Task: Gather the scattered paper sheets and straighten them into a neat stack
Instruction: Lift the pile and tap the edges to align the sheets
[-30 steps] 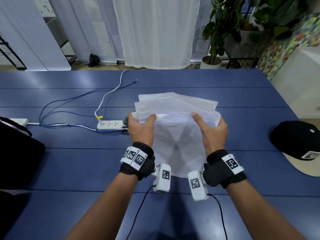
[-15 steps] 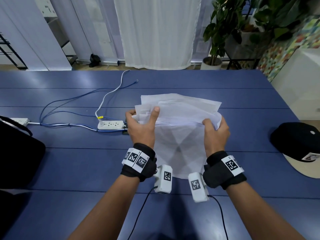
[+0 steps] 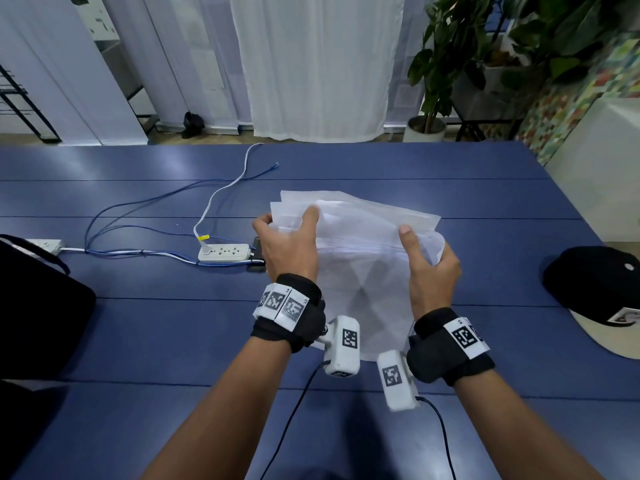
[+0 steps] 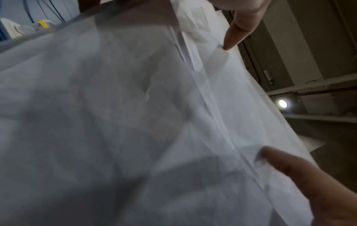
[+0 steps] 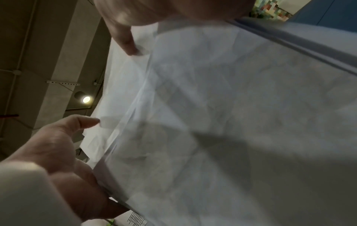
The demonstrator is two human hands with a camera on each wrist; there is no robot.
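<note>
A bundle of white paper sheets [image 3: 363, 268] stands on its lower edge on the blue table [image 3: 145, 341], tilted away from me, its top edges uneven and fanned. My left hand [image 3: 289, 233] grips the bundle's left side, thumb on the near face and fingers behind. My right hand [image 3: 424, 244] holds the right side, thumb raised against the front and fingers curled round the edge. The left wrist view is filled by the paper [image 4: 135, 122] with a thumb [image 4: 289, 168] on it. The right wrist view shows the paper [image 5: 231, 122] and my right thumb [image 5: 86, 122] touching its edge.
A white power strip [image 3: 224, 252] with blue and white cables lies left of the sheets, a dark flat object [image 3: 257, 256] beside it. A black cap [image 3: 595, 289] sits at the right edge, and a black bag [image 3: 38, 306] at the left.
My left thumb has slid higher up the sheets. My right thumb curled in against the bundle, then lifted again. The bundle stays standing in the same spot.
</note>
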